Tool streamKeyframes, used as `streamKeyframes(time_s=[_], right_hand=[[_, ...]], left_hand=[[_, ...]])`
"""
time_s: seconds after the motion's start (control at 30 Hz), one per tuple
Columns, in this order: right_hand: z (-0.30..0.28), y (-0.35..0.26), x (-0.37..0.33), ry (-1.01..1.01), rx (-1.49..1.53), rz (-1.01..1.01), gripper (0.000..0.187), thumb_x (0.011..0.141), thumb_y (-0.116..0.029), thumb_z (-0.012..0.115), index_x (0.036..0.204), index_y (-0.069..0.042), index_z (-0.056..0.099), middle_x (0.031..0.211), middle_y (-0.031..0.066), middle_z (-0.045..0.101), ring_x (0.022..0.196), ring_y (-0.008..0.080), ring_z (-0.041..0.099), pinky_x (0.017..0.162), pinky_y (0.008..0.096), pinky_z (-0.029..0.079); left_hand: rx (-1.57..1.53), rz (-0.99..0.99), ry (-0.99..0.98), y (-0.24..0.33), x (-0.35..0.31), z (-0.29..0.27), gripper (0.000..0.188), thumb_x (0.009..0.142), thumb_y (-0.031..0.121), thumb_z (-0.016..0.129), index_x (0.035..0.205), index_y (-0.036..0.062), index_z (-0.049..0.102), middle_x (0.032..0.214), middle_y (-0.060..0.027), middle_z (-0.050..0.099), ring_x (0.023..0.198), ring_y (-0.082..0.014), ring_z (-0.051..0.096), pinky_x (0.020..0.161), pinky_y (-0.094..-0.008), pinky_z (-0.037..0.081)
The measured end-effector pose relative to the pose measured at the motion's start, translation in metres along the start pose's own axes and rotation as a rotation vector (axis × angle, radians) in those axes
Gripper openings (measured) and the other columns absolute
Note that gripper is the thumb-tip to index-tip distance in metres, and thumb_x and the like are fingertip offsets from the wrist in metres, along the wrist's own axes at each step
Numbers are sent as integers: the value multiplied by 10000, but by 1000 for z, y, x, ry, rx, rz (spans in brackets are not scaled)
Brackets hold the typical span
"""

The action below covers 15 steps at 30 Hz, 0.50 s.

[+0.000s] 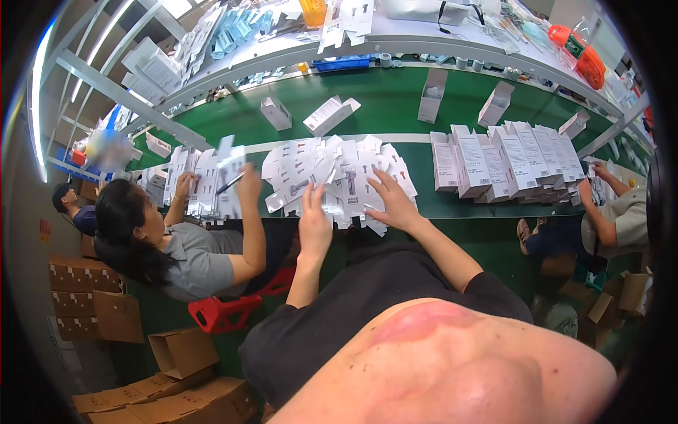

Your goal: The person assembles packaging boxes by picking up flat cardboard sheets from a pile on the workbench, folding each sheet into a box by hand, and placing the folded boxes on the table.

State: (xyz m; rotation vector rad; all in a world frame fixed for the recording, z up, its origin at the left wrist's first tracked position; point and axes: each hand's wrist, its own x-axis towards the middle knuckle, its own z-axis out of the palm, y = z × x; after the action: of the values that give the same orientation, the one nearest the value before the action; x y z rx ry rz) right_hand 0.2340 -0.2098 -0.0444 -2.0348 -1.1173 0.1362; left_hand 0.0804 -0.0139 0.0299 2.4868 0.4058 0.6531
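Note:
A loose, fanned-out pile of flattened white cartons (300,164) lies at the near edge of the green work surface in front of me. Dark pictures of a handheld device are printed on them. My left hand (315,218) is upright at the pile's near left side, its fingers stretched out. Over the right part of the pile, my right hand (393,201) has its fingers spread, with the tips at the cartons. Neither hand has closed round a carton. Whether the left fingertips touch the cartons is hard to make out.
Folded-up white boxes (522,161) stand in a tight group to the right. Several single boxes (332,116) sit farther back on the green belt (385,92), below a raised shelf (395,46). A co-worker (205,247) handles cartons at left; another person (614,219) works at right. Brown cardboard boxes (183,352) lie lower left.

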Motion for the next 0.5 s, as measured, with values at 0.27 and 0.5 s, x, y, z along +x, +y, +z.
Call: streamKeyframes(time_s=[0.27, 0.5], right_hand=[[-32, -42, 30, 147, -105, -317, 1389, 484, -467, 978, 1616, -122, 251, 1592, 277, 232, 1493, 533, 217, 1177, 735, 134], [-35, -52, 11, 250, 45, -454, 1150, 501, -334, 971, 1491, -73, 447, 1431, 258, 507, 1400, 428, 465, 1156, 536, 383]], left_hand=[[-808, -158, -642, 12, 32, -24, 461, 960, -20, 558, 1417, 21, 521, 1073, -117, 716, 962, -165, 680, 808, -320, 543], [-752, -422, -560, -6, 41, 6, 502, 847, 199, 733, 1309, 22, 647, 1054, -100, 721, 922, -183, 701, 762, -320, 561]])
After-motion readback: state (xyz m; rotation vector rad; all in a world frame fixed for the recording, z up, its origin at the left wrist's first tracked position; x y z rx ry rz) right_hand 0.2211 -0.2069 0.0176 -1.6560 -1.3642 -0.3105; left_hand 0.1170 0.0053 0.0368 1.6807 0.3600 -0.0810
